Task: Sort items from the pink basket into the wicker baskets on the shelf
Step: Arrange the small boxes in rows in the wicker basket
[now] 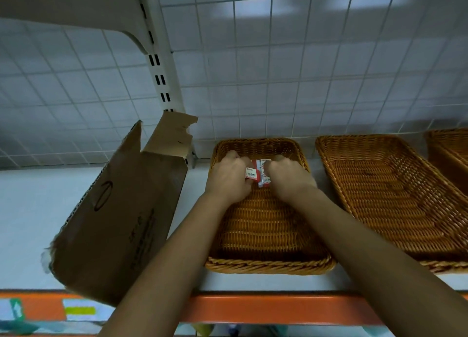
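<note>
My left hand (228,178) is curled round a small 2B pack (250,174), thumb side on the label. My right hand (288,178) is curled down over the other red-and-white packs (264,171) just beside it. The fingertips are hidden, so I can't tell how firm that grip is. Both hands sit at the far end of the middle wicker basket (268,267), with the packs touching each other between them.

What could go wrong, imo: the packs are tiny and bunched up, so letting go unevenly could tip the little row over or scatter it across the weave. The weave is bumpy too, so anything stood on its narrow edge probably won't stay up. The empty wicker basket (392,184) to the right is near, so a careless toss could land in the wrong bin.

The packs look like small flat cardboard boxes, white with red panels, and "2B" is readable on a couple of them. They seem light, stiff and easy to pinch.

A torn cardboard box (121,210) leans on the shelf (33,210) to the left. The pink basket isn't in view.
</note>
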Demonstrator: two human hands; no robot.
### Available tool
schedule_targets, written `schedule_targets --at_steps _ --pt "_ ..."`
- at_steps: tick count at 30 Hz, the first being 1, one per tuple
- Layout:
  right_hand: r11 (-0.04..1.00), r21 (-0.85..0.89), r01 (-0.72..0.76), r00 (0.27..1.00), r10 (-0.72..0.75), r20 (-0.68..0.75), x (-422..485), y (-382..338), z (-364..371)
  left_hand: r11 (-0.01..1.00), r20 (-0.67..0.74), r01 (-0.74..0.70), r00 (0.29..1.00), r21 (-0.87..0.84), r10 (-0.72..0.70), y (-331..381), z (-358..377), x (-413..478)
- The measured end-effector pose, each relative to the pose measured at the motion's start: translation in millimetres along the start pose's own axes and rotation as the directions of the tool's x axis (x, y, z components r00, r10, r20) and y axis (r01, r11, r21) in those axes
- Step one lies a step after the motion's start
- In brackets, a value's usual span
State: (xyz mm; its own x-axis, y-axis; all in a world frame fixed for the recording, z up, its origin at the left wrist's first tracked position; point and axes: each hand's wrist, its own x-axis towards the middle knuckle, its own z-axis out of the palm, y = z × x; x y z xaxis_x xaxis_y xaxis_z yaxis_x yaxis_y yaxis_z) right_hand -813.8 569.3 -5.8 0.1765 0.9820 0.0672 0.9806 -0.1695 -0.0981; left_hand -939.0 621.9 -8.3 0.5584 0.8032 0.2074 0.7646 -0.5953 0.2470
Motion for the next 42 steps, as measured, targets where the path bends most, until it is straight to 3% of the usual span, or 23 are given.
schedule_targets --at_steps 7,33,42 --pt "0.999 0.037 -0.014 1.000 0.014 0.005 -2.8 0.2 -1.9 0.979 0.026 -0.011 1.000 0.203 0.006 1.5 4.4 0.9" --pt "0.998 0.057 -0.007 1.000 0.005 0.028 -3.3 0.0 -0.9 0.978 0.095 0.028 0.994 0.208 -0.049 8.7 5.8 -0.5" --pt "1.000 0.014 0.003 0.999 -0.004 0.032 -0.8 -1.1 0.8 0.964 0.058 0.000 0.998 0.265 -0.016 8.4 8.5 2.2"
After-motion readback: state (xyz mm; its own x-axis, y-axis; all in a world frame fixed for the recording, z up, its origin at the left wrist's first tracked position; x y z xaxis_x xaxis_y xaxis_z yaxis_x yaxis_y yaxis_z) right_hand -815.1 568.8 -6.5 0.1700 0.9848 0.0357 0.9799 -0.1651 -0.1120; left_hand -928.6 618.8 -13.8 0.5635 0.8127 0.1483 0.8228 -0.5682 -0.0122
